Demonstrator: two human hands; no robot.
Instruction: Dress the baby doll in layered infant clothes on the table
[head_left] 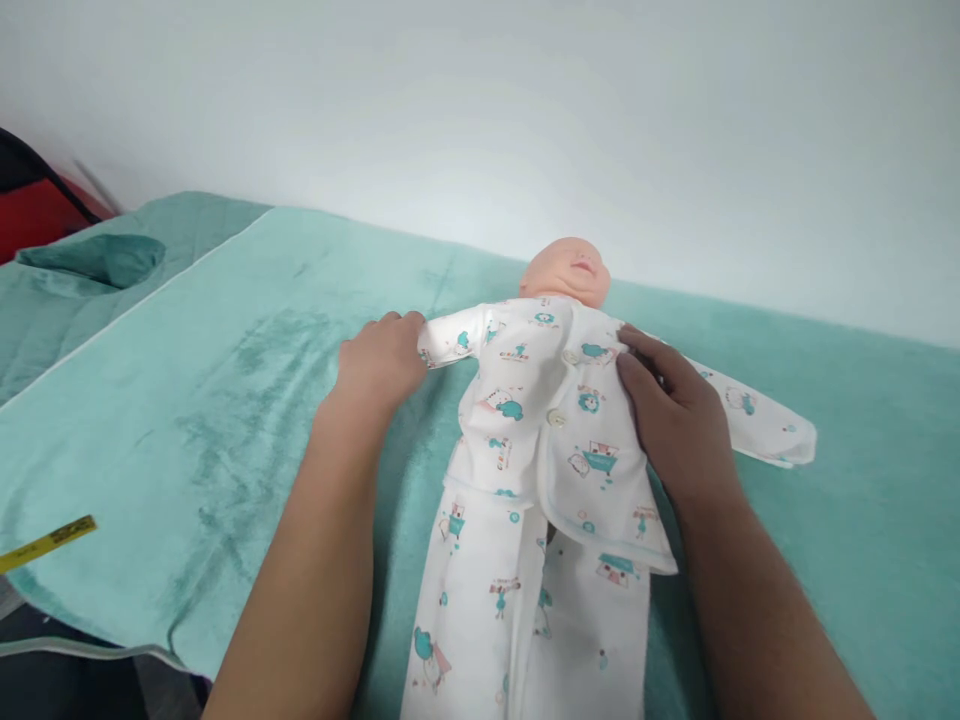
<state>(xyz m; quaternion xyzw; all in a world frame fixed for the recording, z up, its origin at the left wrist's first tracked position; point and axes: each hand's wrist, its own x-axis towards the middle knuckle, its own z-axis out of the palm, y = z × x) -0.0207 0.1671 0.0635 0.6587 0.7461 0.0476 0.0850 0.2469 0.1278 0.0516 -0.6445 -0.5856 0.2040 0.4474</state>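
Note:
A baby doll (564, 268) lies on its back, dressed in a white printed baby jacket (510, 400) with buttons down the front and matching trousers (472, 590). My left hand (382, 362) is closed around the cuff of the sleeve at the left of the view. At the other side of the chest, my right hand (679, 415) has thumb and fingertips on the jacket near the armpit, fingers bent together; the cloth between them is partly hidden. The other sleeve (772, 420) stretches out flat to the right. Both doll hands are out of sight.
Everything lies on a teal plush cover (247, 400) that meets a white wall (480, 120). A yellow strip (49, 543) shows at the left edge. Red and black items (37, 200) stand at the far left, beside a quilted teal piece (202, 225) with an oval opening.

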